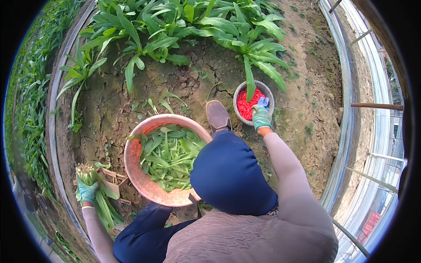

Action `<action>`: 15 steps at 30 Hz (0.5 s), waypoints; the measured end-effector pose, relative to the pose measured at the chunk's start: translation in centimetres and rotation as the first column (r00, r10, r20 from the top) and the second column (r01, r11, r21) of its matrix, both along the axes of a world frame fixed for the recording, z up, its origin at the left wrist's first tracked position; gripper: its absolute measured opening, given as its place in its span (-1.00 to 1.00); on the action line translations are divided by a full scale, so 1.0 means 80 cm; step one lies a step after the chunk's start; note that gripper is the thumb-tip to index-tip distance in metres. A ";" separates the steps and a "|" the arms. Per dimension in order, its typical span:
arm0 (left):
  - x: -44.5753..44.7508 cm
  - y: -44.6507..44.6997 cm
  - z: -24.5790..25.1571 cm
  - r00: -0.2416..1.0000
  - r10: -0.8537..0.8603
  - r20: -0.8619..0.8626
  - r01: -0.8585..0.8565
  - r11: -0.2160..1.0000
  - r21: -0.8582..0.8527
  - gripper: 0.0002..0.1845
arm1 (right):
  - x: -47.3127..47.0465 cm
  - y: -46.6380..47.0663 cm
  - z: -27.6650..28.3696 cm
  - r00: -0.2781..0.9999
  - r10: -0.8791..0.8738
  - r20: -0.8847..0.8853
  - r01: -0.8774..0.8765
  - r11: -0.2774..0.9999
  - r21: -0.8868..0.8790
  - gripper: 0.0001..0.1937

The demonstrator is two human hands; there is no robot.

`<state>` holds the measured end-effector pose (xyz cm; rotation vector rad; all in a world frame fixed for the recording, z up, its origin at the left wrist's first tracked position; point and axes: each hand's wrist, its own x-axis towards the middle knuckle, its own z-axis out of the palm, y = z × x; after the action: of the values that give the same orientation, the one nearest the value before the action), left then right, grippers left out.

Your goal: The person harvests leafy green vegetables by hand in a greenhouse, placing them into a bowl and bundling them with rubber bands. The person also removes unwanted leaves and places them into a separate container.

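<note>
A green-gloved left hand [87, 191] of mine grips a bundle of leafy greens [104, 205] near its pale cut stem ends, beside a small wooden crate [111, 184]. Over the small round bucket [237, 110], my right hand [262, 117], in the same kind of glove, reaches in at the near right side. Its fingers touch or are very near a blue item [263, 102] that lies on many red pieces [245, 106]. Whether the fingers hold anything is unclear. Between my hands stands a large reddish plastic tub [133, 164] with loose green leaves [171, 157] inside.
Leafy plants [260, 54] grow in the cracked soil ahead, one leaf hanging over the bucket. My brown shoe [217, 115] is between tub and bucket. Long plastic edging [54, 108] runs at left; plastic sheeting [345, 82] and metal rods [376, 106] line the right.
</note>
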<state>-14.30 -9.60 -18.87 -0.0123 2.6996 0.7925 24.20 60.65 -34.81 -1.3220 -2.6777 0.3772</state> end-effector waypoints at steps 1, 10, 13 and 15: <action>-0.001 -0.003 0.000 1.000 0.008 -0.004 -0.008 1.000 -0.004 0.21 | -0.022 -0.008 0.014 0.961 0.079 0.264 -0.071 0.997 -0.041 -0.87; 0.000 -0.012 -0.002 0.998 0.049 0.028 -0.051 0.995 0.085 0.22 | -0.026 0.014 -0.005 0.985 -0.108 0.132 0.139 0.956 -0.257 -0.77; -0.004 -0.015 -0.013 0.998 -0.023 -0.053 0.029 0.992 0.122 0.01 | -0.003 0.048 -0.048 0.923 -0.378 -0.070 0.254 0.737 -0.627 -0.77; 0.000 -0.014 -0.010 0.998 -0.027 -0.061 0.034 0.994 0.102 -0.01 | -0.008 0.045 -0.041 0.846 -0.529 -0.064 0.304 0.578 -0.757 -0.75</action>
<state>-14.26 -10.71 -19.67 0.0774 2.7038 0.9353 23.53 64.27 -38.07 -1.8459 -1.8839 1.5474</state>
